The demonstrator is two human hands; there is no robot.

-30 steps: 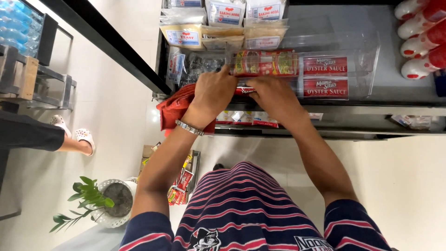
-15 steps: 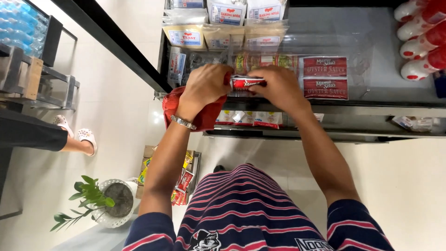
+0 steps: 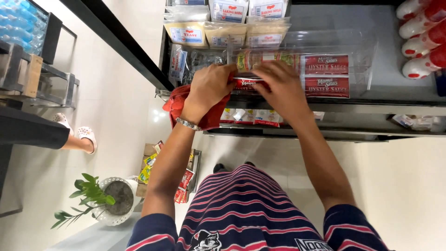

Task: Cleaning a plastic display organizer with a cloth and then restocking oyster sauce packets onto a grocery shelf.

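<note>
My left hand (image 3: 209, 90) and my right hand (image 3: 281, 86) both grip a small red sauce packet (image 3: 248, 84) at the front edge of a dark shelf (image 3: 395, 100). A red cloth (image 3: 179, 104) is bunched under my left hand. The packet is level with the open side of a clear plastic bin (image 3: 357, 49) that holds more red sauce packets (image 3: 326, 74). I wear a metal bracelet (image 3: 188, 123) on my left wrist.
Pale sachets (image 3: 223, 32) are stacked behind the bin, white bottles with red labels (image 3: 420, 39) lie at the right. On the floor are a box of packets (image 3: 148, 169), a potted plant (image 3: 100, 200), and another person's sandalled feet (image 3: 74, 135) at the left.
My hands have drawn apart a little and moved up with the red packet toward the clear bin; the packet now shows between them.
</note>
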